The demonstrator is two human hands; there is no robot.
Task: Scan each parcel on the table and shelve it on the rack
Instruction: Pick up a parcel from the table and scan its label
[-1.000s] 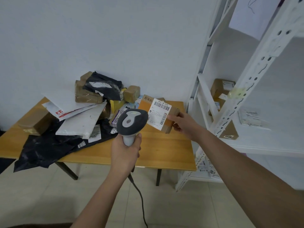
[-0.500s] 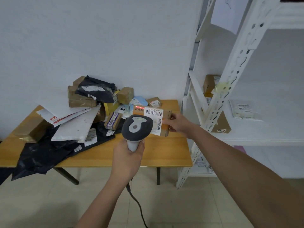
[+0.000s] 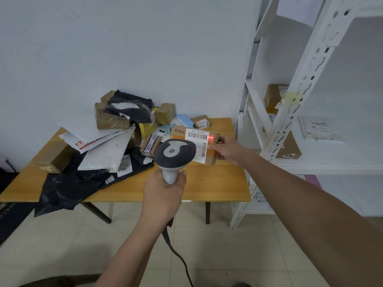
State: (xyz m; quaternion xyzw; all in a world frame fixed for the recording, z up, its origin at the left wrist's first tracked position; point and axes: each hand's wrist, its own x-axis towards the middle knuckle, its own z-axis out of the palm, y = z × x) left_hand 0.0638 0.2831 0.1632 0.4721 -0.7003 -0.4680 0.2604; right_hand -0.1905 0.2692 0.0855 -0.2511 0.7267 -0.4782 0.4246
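Left hand: I see my left hand [image 3: 161, 195] clenched round the scanner [image 3: 175, 155] handle.
Right hand: my right hand [image 3: 227, 149] grasps the parcel [image 3: 195, 145] by its right end.
Parcel: held above the table [image 3: 207, 187], a red dot on its barcode label [image 3: 196, 141].
Rack: white rack [image 3: 290, 112] at right, 2 boxes shelved.

left hand [image 3: 163, 195] aims scanner [image 3: 175, 155] at parcel [image 3: 199, 141], apparently right-held.

- Smooth, lightly glossy wood tops the table [image 3: 217, 183].
- A brown cardboard parcel [image 3: 213, 151] carries a matt white paper label [image 3: 196, 139].
- The scanner [image 3: 175, 155] pairs matt dark-grey plastic with a pale-grey plastic grip.
- Crinkled, shiny black plastic mailers [image 3: 68, 187] lie by smooth white poly bags [image 3: 105, 154].
- The rack [image 3: 304, 83] is white-painted perforated metal.
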